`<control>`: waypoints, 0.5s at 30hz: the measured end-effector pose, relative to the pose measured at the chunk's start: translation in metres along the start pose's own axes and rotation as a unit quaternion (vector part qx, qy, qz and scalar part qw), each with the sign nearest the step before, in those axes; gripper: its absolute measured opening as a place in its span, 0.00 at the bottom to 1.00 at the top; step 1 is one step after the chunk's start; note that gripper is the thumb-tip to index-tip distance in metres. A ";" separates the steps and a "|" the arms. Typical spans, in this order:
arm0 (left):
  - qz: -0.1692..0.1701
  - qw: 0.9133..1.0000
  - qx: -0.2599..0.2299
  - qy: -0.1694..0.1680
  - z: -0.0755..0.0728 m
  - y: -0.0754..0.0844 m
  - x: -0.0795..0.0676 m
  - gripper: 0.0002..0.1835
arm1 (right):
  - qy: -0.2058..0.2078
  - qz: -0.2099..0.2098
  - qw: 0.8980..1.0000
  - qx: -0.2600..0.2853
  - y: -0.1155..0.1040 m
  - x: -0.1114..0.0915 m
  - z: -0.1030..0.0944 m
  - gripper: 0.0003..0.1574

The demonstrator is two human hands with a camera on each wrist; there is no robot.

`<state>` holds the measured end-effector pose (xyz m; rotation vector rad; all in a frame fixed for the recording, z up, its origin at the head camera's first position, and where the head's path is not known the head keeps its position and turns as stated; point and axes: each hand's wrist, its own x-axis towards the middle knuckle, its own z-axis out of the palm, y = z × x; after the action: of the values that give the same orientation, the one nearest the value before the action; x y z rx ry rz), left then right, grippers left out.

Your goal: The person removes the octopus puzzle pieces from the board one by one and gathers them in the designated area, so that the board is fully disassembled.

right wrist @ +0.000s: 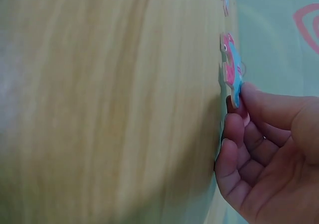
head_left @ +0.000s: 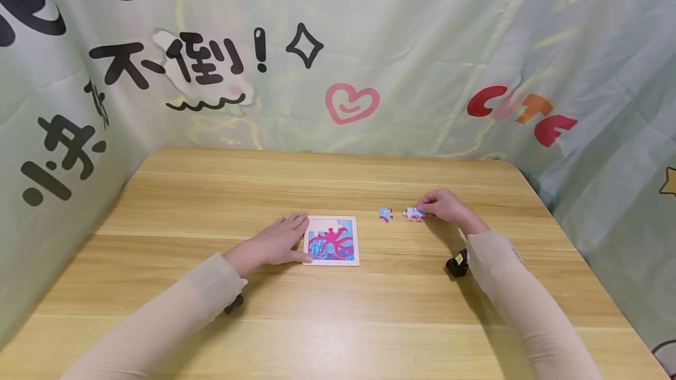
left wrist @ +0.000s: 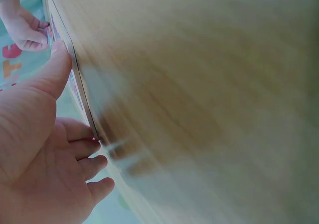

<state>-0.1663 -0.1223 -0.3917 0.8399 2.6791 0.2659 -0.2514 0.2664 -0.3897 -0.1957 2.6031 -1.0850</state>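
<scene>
Centrally, puzzle board: a square, pale-framed tray (head_left: 357, 245) on the light wood-grain table (head_left: 338, 321), holding a magenta octopus picture (head_left: 334, 243) on blue; only the head view shows its face plainly, with a pale unfilled area toward the upper left.
Left hand: spread and relaxed (head_left: 279, 240), gripping nothing, against the board's left side, thumb at the near corner, fingertips at the far one.
Left wrist's addition: the board nearly edge-on, thin, with the thumb over its rim and the other fingers fanned apart; the picture is mostly hidden.
Right hand: thumb and fingers closed in a pinch (head_left: 446, 205) on the right end of a light-blue-and-pink jigsaw piece (head_left: 413, 214), right of the board and well apart from it.
Right wrist's addition: the thumb on the blue face, a small dark dot on the pink part, the lower fingers curled inward; whether the piece is fully off the table, I cannot tell.
Second piece: a smaller blue-and-magenta jigsaw piece (head_left: 385, 214) lies between board and pinched piece; the right wrist view cuts it off at the top.
</scene>
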 end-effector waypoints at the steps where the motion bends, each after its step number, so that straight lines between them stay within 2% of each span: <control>1: 0.000 1.000 0.000 0.000 0.000 0.000 0.000 0.49 | 0.001 0.000 1.000 -0.002 0.000 0.000 0.000 0.12; 15: 0.000 1.000 -0.001 0.000 -0.001 0.001 -0.001 0.48 | 0.003 -0.005 1.000 -0.007 -0.005 0.000 0.002 0.12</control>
<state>-0.1655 -0.1221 -0.3906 0.8394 2.6788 0.2689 -0.2504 0.2619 -0.3875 -0.2089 2.6174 -1.0736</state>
